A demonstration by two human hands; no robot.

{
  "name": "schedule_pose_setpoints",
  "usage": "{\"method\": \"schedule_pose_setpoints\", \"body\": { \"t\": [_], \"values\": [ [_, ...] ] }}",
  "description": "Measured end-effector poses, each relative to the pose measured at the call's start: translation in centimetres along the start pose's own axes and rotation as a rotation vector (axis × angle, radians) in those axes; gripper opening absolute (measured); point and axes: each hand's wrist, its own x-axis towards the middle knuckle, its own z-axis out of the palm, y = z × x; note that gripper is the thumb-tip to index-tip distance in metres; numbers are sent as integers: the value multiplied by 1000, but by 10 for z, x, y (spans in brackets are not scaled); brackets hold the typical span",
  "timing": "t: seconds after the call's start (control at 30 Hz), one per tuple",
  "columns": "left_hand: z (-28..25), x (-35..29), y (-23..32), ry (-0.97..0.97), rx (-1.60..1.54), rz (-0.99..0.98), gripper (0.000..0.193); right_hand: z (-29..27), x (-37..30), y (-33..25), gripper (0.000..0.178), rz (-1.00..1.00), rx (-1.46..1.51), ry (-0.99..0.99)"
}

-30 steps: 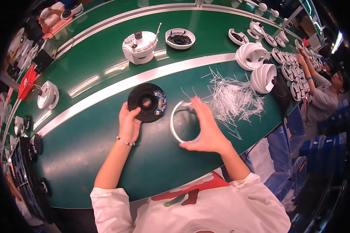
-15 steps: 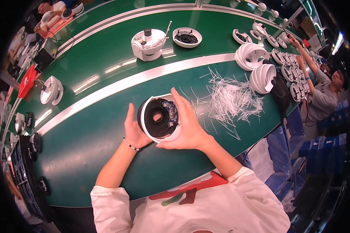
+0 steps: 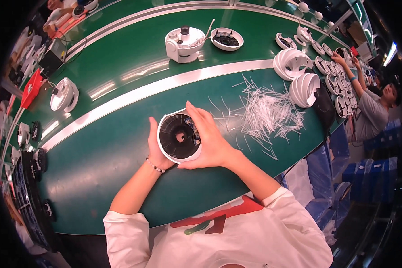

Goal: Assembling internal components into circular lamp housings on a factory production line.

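Observation:
Between my two hands, above the green table, is a round white housing (image 3: 180, 159) with a black disc-shaped inside and a hole at its centre. A small blue circuit board (image 3: 194, 131) shows along its right inner edge, partly covered by my fingers. My right hand (image 3: 210, 140) wraps the right side of the housing. My left hand (image 3: 156, 145) supports it from the left, thumb pointing up and the other fingers hidden behind it. To the right of my hands, a loose pile of thin white strips (image 3: 270, 111) lies on the table.
On the raised far strip stand a white device with a black knob (image 3: 183, 44) and a white dish with black inside (image 3: 227, 39). Another white unit (image 3: 64, 96) stands at left. Ribbed white shells (image 3: 304, 90) are at right. A co-worker (image 3: 375, 107) reaches among rows of white rings.
The housing has turned in my hands, so its black inside faces me more squarely and less of the circuit board shows. The background has shifted slightly right in view.

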Motion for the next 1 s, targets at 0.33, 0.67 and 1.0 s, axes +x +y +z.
{"method": "schedule_pose_setpoints", "body": {
  "t": [0.33,0.67,1.0],
  "values": [
    [-18,-1,-7,-92,83,27,56,11,-6,3,115,57,-6,38],
    [5,4,2,-41,144,52,64,14,3,-4,111,58,-99,196],
    [-5,0,0,-28,-31,16,57,3,-3,-8,106,-66,-105,99]
  ]
}}
